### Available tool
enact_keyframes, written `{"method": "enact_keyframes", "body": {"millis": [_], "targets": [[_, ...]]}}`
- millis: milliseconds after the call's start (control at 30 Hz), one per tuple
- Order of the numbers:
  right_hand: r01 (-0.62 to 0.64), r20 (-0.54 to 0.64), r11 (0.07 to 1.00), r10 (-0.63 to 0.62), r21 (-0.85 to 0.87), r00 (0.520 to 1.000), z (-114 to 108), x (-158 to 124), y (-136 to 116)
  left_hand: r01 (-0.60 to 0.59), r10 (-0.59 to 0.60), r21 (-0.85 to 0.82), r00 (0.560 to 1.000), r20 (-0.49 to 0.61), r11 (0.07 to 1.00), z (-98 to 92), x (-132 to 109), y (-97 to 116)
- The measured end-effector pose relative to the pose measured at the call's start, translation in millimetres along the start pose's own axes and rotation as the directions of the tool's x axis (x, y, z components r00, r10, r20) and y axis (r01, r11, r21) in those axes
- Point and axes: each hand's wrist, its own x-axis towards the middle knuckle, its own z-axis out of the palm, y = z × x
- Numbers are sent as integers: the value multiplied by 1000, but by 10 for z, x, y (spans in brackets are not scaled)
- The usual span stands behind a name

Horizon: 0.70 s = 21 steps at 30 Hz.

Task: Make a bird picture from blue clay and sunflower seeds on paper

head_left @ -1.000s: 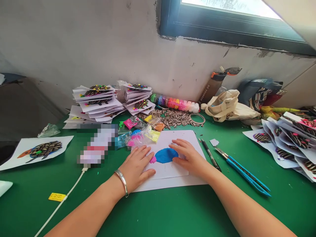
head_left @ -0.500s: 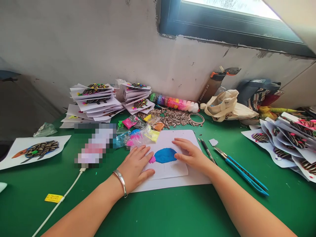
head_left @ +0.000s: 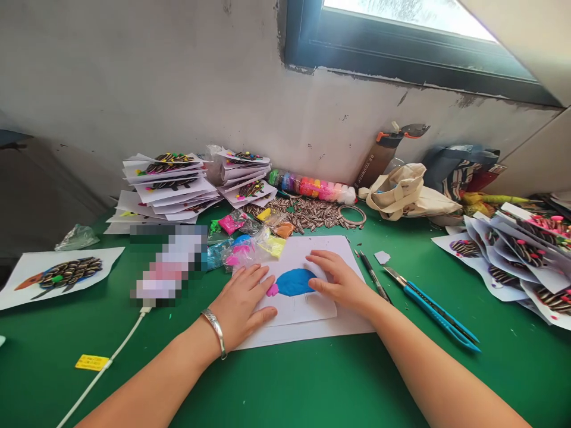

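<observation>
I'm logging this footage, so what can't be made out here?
All in the head view:
Right end of blue shape: hidden by right hand.
Details of pixelated object: blurred by mosaic.
Print on yellow tag: too small.
White object: cut off by left edge.

Left hand (head_left: 241,300) spread flat on paper (head_left: 307,312), beside pink clay (head_left: 272,289). Right hand (head_left: 347,284) slightly curled at right edge of blue clay (head_left: 293,282). Pen (head_left: 373,276) and blue cutter (head_left: 439,312) lie right of paper; seeds (head_left: 312,214) lie beyond.
</observation>
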Motion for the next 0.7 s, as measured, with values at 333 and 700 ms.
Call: {"method": "enact_keyframes", "body": {"millis": [333, 700], "targets": [[55, -32, 992, -59, -117, 998, 32, -8, -57, -3, 3, -6, 1000, -15, 1000, -13, 5, 9], [77, -31, 985, -82, -152, 996, 40, -24, -59, 7, -7, 2, 1000, -4, 1000, -14, 3, 14]]}}
